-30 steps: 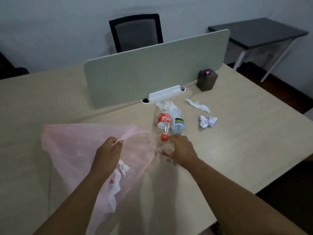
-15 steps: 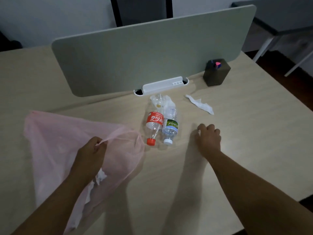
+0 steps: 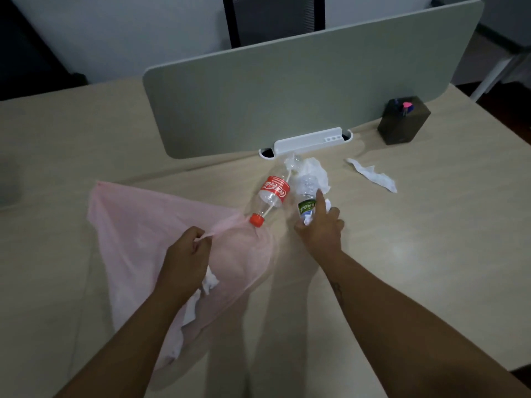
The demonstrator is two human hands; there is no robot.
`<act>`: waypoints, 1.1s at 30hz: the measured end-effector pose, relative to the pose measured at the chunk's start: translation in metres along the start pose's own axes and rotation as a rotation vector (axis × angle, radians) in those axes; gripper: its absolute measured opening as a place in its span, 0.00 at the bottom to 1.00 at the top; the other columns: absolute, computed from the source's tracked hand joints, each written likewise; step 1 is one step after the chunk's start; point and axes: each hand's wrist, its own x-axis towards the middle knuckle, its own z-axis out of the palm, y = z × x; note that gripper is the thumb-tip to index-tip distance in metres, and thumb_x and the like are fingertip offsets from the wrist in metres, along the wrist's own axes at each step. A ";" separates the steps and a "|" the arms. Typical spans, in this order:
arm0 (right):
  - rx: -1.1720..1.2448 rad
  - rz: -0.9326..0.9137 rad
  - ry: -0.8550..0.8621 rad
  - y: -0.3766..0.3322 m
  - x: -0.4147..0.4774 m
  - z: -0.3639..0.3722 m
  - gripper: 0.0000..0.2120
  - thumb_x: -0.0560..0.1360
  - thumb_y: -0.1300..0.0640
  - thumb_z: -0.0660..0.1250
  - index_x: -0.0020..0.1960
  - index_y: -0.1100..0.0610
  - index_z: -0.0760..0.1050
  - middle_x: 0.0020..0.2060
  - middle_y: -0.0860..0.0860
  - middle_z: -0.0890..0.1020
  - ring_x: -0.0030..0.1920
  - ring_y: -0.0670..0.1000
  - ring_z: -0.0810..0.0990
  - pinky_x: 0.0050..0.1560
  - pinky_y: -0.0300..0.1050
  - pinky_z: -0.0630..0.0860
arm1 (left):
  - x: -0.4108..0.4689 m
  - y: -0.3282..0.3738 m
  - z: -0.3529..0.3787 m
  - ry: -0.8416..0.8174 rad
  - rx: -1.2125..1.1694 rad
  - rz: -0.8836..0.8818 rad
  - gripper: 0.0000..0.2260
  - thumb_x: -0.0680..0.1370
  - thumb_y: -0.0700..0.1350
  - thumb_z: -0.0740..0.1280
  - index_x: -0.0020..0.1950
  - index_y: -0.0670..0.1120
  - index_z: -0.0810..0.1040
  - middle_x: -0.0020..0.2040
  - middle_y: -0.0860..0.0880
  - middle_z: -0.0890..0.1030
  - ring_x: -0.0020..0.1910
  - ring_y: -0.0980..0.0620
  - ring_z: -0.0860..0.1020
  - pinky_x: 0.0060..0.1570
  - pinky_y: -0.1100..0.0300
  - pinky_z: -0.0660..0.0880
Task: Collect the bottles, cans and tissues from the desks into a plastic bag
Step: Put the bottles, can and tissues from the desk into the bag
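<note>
Watching the head cam feed remotely, so here's what I had. The beige desk (image 3: 431, 254) filled most of the view, with a grey-green divider panel (image 3: 287, 96) standing across its far side. A thin pink plastic bag (image 3: 138, 225) lay slumped on the desk at the left, with some white tissues (image 3: 211, 281) already inside it.

The left hand (image 3: 186, 259) was pinching the bag's rim in a closed fist, pulling it taut toward the bottles. The right hand (image 3: 320, 228) gripped the water bottle (image 3: 307, 196) at its near end, forefinger laid along it and the rest curled around. Something white poked out between the fingers, and I couldn't tell if it was a cap or a tissue.

The cola bottle (image 3: 271, 193) lay empty on its side just left of the water bottle. It had a red label with white Coca-Cola script, and its red cap sat right at the bag's stretched edge. The water bottle's label was green with white lettering, upside down for me and too blurry to read properly.

A dark pen holder (image 3: 403, 120) stood by the divider's right end. A crumpled tissue (image 3: 314, 170) sat behind the bottles, touching them. A torn tissue strip (image 3: 373, 176) lay off to the right, apart from everything.
</note>
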 end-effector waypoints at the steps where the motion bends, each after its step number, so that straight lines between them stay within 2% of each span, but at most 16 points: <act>1: 0.003 -0.003 0.002 0.002 -0.004 -0.002 0.38 0.72 0.46 0.65 0.77 0.46 0.53 0.63 0.61 0.68 0.54 0.64 0.71 0.56 0.52 0.68 | -0.001 -0.002 -0.002 -0.002 -0.018 0.000 0.10 0.82 0.45 0.60 0.41 0.46 0.74 0.32 0.42 0.78 0.25 0.56 0.73 0.26 0.64 0.67; 4: 0.028 -0.034 0.083 0.005 -0.026 -0.012 0.39 0.69 0.52 0.69 0.76 0.44 0.56 0.59 0.59 0.70 0.51 0.63 0.71 0.51 0.50 0.70 | 0.002 -0.006 -0.011 0.004 -0.040 0.010 0.10 0.82 0.46 0.60 0.42 0.45 0.75 0.34 0.45 0.78 0.29 0.56 0.73 0.31 0.62 0.68; 6: 0.007 -0.165 0.113 -0.007 -0.055 -0.014 0.40 0.68 0.51 0.70 0.76 0.43 0.57 0.56 0.58 0.70 0.50 0.61 0.71 0.51 0.51 0.72 | 0.007 -0.009 -0.026 0.024 -0.072 0.006 0.10 0.81 0.47 0.60 0.44 0.44 0.76 0.37 0.44 0.79 0.36 0.50 0.74 0.36 0.57 0.70; 8: -0.006 -0.267 0.085 -0.023 -0.091 -0.007 0.40 0.68 0.51 0.70 0.75 0.41 0.56 0.56 0.55 0.70 0.51 0.58 0.71 0.50 0.50 0.73 | 0.009 -0.010 -0.041 0.051 -0.116 -0.002 0.10 0.81 0.48 0.60 0.45 0.44 0.76 0.39 0.44 0.79 0.38 0.48 0.74 0.38 0.56 0.70; 10: 0.000 -0.311 0.032 -0.040 -0.128 0.009 0.39 0.68 0.50 0.70 0.74 0.39 0.56 0.57 0.53 0.70 0.52 0.56 0.71 0.49 0.50 0.74 | 0.010 -0.011 -0.055 0.076 -0.155 0.002 0.10 0.81 0.48 0.60 0.44 0.45 0.74 0.38 0.46 0.78 0.38 0.49 0.74 0.38 0.57 0.70; 13: 0.008 -0.416 -0.003 -0.069 -0.173 0.041 0.32 0.67 0.45 0.68 0.68 0.43 0.60 0.56 0.52 0.73 0.52 0.56 0.73 0.49 0.51 0.75 | 0.005 -0.014 -0.076 0.095 -0.186 0.014 0.11 0.82 0.48 0.58 0.42 0.45 0.70 0.36 0.49 0.74 0.36 0.51 0.71 0.36 0.59 0.67; 16: -0.046 -0.496 -0.079 -0.109 -0.196 0.070 0.29 0.67 0.48 0.69 0.65 0.46 0.63 0.55 0.52 0.72 0.53 0.57 0.72 0.47 0.50 0.74 | -0.005 -0.022 -0.095 0.081 -0.193 0.047 0.11 0.82 0.48 0.58 0.41 0.45 0.68 0.34 0.50 0.71 0.34 0.52 0.68 0.34 0.57 0.65; 19: 0.023 -0.477 -0.157 -0.152 -0.205 0.089 0.27 0.71 0.44 0.69 0.66 0.45 0.64 0.59 0.52 0.71 0.57 0.55 0.70 0.53 0.49 0.75 | -0.014 -0.035 -0.115 0.088 -0.199 0.052 0.12 0.82 0.48 0.57 0.40 0.46 0.67 0.33 0.50 0.68 0.33 0.52 0.66 0.33 0.55 0.63; 21: 0.106 -0.465 -0.193 -0.171 -0.203 0.100 0.30 0.70 0.43 0.70 0.68 0.44 0.63 0.62 0.52 0.70 0.61 0.56 0.70 0.59 0.51 0.72 | -0.019 -0.044 -0.126 0.103 -0.194 0.049 0.12 0.83 0.47 0.56 0.40 0.46 0.66 0.33 0.50 0.68 0.32 0.52 0.65 0.33 0.56 0.63; 22: 0.155 -0.443 -0.241 -0.178 -0.199 0.107 0.35 0.68 0.44 0.72 0.71 0.44 0.60 0.65 0.54 0.68 0.65 0.58 0.68 0.63 0.53 0.69 | -0.021 -0.048 -0.132 0.112 -0.190 0.047 0.12 0.83 0.47 0.56 0.40 0.45 0.66 0.33 0.50 0.67 0.32 0.52 0.65 0.32 0.57 0.62; 25: 0.198 -0.418 -0.381 -0.186 -0.188 0.114 0.53 0.64 0.43 0.77 0.78 0.45 0.47 0.77 0.57 0.54 0.76 0.60 0.52 0.73 0.56 0.55 | -0.024 -0.062 -0.144 0.150 -0.189 0.043 0.13 0.83 0.47 0.56 0.38 0.46 0.65 0.32 0.50 0.66 0.31 0.52 0.64 0.31 0.56 0.61; 28: 0.135 -0.470 -0.385 -0.182 -0.180 0.104 0.55 0.65 0.41 0.76 0.78 0.49 0.44 0.78 0.57 0.51 0.78 0.57 0.46 0.75 0.54 0.45 | -0.024 -0.072 -0.149 0.148 -0.209 0.030 0.13 0.83 0.48 0.56 0.40 0.45 0.67 0.33 0.49 0.67 0.32 0.51 0.65 0.32 0.55 0.62; 31: 0.134 -0.461 -0.385 -0.165 -0.173 0.092 0.54 0.64 0.36 0.75 0.78 0.48 0.47 0.78 0.56 0.53 0.77 0.55 0.48 0.75 0.54 0.48 | -0.020 -0.074 -0.144 0.111 -0.174 0.027 0.13 0.84 0.49 0.54 0.42 0.46 0.68 0.33 0.50 0.69 0.32 0.52 0.66 0.32 0.56 0.63; 33: 0.073 -0.481 -0.353 -0.151 -0.170 0.087 0.49 0.65 0.32 0.71 0.77 0.45 0.51 0.76 0.52 0.59 0.76 0.56 0.54 0.73 0.56 0.57 | -0.014 -0.071 -0.135 0.101 -0.160 0.032 0.13 0.84 0.49 0.54 0.41 0.46 0.67 0.33 0.49 0.69 0.32 0.52 0.67 0.33 0.55 0.63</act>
